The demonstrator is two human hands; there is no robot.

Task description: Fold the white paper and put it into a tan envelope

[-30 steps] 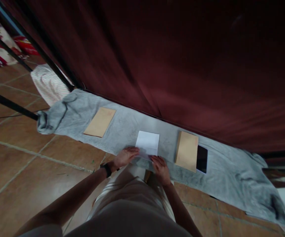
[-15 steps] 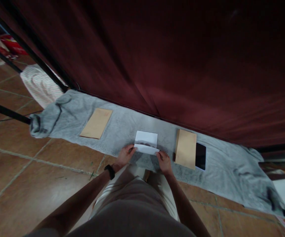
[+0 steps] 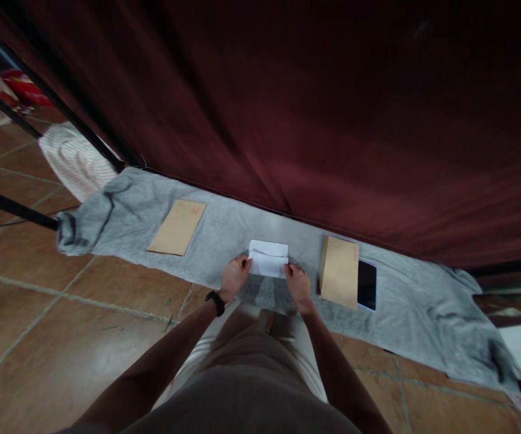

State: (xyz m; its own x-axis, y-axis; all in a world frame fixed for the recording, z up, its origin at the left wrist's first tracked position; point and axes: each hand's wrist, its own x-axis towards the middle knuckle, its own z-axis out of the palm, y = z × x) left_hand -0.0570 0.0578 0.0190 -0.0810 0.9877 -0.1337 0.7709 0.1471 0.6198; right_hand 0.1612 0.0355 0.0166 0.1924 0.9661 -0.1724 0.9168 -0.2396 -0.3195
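Observation:
A white sheet of paper (image 3: pixel 268 263) lies in front of me with its near part folded up over the far part. My left hand (image 3: pixel 235 276) pinches its left edge, and my right hand (image 3: pixel 297 284) pinches the right edge. The far strip of the sheet shows beyond the folded flap. To the right, near my right hand, is a stack of brown envelopes (image 3: pixel 340 272). A single brown envelope (image 3: pixel 177 227) lies flat at the left, apart from my left hand.
A grey cloth (image 3: pixel 414 307) covers the narrow surface. A dark-screened tablet or phone (image 3: pixel 367 286) lies partly under the envelope stack. Behind hangs a dark red curtain (image 3: pixel 287 120). Black metal poles (image 3: pixel 11 205) stand at the left, with a striped cloth (image 3: pixel 77 158) there.
Both hands have moved the near flap of the paper away from me, laying it further over the far part. The envelopes stay where they were.

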